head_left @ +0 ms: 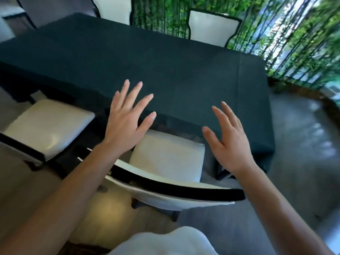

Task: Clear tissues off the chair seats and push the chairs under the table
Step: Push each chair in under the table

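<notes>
A white-cushioned chair with a black-edged backrest (pixel 176 192) stands right below me, its seat (pixel 169 159) partly under the dark green tablecloth (pixel 165 70). No tissue shows on this seat. My left hand (pixel 127 118) hovers above the seat's far left corner, fingers spread, holding nothing. My right hand (pixel 230 140) hangs above the seat's right side, also with fingers apart and nothing in it. A second white chair (pixel 46 129) stands to the left, its seat pulled out from the table and bare of tissues.
Two more white chair backs (pixel 211 28) (pixel 114 10) rise behind the table's far edge. Green bamboo stalks (pixel 294 43) line the far right. Grey floor (pixel 303 144) stretches to the right of the table. White cloth of my clothing (pixel 165 242) fills the bottom edge.
</notes>
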A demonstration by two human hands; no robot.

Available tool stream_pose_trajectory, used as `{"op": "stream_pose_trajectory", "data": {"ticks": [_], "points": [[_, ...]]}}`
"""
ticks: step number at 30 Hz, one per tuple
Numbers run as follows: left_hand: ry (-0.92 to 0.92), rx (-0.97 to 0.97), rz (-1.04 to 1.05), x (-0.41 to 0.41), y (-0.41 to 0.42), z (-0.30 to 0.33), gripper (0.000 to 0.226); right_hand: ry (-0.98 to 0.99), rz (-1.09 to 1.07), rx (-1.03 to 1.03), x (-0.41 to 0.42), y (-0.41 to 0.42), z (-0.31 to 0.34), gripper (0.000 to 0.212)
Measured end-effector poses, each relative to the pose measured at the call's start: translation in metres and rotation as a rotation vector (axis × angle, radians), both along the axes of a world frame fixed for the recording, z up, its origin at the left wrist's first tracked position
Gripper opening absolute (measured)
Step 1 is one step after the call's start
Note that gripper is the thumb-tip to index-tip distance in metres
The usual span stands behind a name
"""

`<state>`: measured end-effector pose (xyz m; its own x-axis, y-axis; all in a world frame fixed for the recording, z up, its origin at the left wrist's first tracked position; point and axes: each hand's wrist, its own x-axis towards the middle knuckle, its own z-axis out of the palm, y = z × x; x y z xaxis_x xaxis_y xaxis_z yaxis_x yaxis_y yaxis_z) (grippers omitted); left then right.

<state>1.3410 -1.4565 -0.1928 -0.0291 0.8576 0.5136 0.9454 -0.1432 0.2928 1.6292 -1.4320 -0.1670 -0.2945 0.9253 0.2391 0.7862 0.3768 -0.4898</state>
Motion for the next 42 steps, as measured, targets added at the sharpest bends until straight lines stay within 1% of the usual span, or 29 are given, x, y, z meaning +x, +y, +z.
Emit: {"op": "stream_pose_trajectory", "data": {"ticks": [3, 7, 10, 13, 16, 19, 22, 25, 29, 32, 34, 37, 42], "points": [[-0.013, -0.037, -0.063, 0.019, 0.000, -0.011, 0.053, -0.022, -0.037, -0.060, 0.013, -0.017, -0.012, 0.064], [0.057, -0.110, -0.138, 0.031, 0.000, -0.029, 0.055, -0.076, -0.074, -0.101, 0.020, -0.033, -0.031, 0.064], [0.132, -0.155, -0.173, 0.027, 0.006, -0.040, 0.058, -0.131, -0.125, -0.036, 0.021, -0.031, -0.043, 0.069], [0.172, -0.208, -0.210, 0.016, 0.025, -0.039, 0.060, -0.200, -0.197, 0.030, 0.015, -0.027, -0.051, 0.068], [0.193, -0.236, -0.265, 0.005, 0.043, -0.037, 0.060, -0.197, -0.263, 0.031, 0.003, -0.028, -0.056, 0.067], [0.183, -0.272, -0.349, 0.005, 0.050, -0.042, 0.060, -0.220, -0.317, -0.013, -0.004, -0.040, -0.063, 0.066], [0.204, -0.306, -0.412, 0.020, 0.047, -0.050, 0.061, -0.268, -0.349, -0.047, -0.008, -0.056, -0.072, 0.066], [0.200, -0.308, -0.447, 0.028, 0.029, -0.052, 0.061, -0.316, -0.331, -0.028, -0.009, -0.074, -0.079, 0.065], [0.172, -0.337, -0.351, 0.001, -0.029, -0.057, 0.063, -0.322, -0.296, -0.031, -0.011, -0.098, -0.083, 0.064], [0.183, -0.483, -0.278, -0.017, -0.070, -0.064, 0.071, -0.393, -0.298, -0.059, -0.011, -0.117, -0.089, 0.066], [0.214, -0.524, -0.269, -0.017, -0.087, -0.067, 0.073, -0.428, -0.309, -0.067, -0.010, -0.126, -0.092, 0.069], [0.264, -0.504, -0.243, -0.012, -0.108, -0.070, 0.075, -0.455, -0.303, -0.052, -0.012, -0.128, -0.090, 0.074], [0.270, -0.448, -0.129, -0.016, -0.149, -0.085, 0.083, -0.487, -0.256, -0.028, -0.009, -0.136, -0.093, 0.083]]}}
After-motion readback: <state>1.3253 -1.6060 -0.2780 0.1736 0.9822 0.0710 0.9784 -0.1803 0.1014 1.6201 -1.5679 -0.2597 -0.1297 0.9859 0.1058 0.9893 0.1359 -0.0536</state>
